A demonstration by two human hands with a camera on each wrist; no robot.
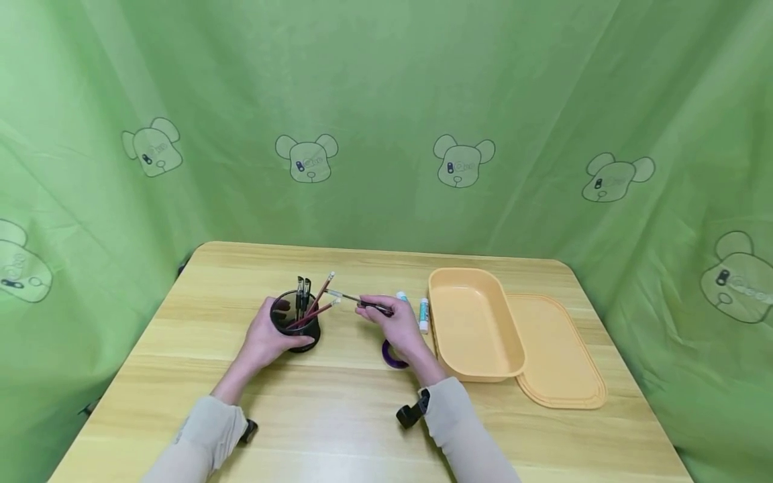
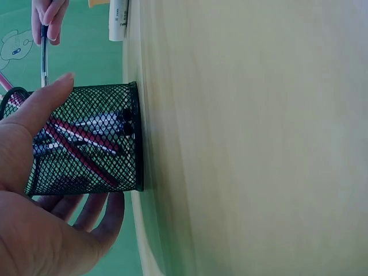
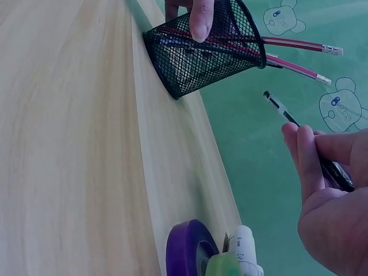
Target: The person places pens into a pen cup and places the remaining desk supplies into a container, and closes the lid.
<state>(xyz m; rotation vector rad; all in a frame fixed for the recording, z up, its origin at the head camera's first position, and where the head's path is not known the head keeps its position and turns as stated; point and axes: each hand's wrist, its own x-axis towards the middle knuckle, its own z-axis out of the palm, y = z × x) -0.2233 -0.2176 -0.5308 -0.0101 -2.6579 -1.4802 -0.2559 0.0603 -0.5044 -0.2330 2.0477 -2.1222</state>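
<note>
My left hand (image 1: 268,339) grips a black mesh pen cup (image 2: 86,138) from the side, thumb on one side and fingers round the other. Inside the cup stand a pair of black-capped pens (image 1: 303,295) and two red pencils (image 3: 299,43), eraser ends up and leaning out past the rim. To the right of the cup, my right hand (image 1: 395,325) pinches a pen (image 3: 282,106) with a clear barrel and dark end. Its tip points left toward the cup, close to the pencils' eraser ends and outside the rim.
A purple tape roll (image 1: 394,355) lies beside my right wrist. Behind it are white glue sticks (image 1: 424,316). To the right stand an orange plastic box (image 1: 477,322) and its flat lid (image 1: 561,349). A green curtain (image 1: 386,80) hangs behind the wooden table (image 1: 338,409).
</note>
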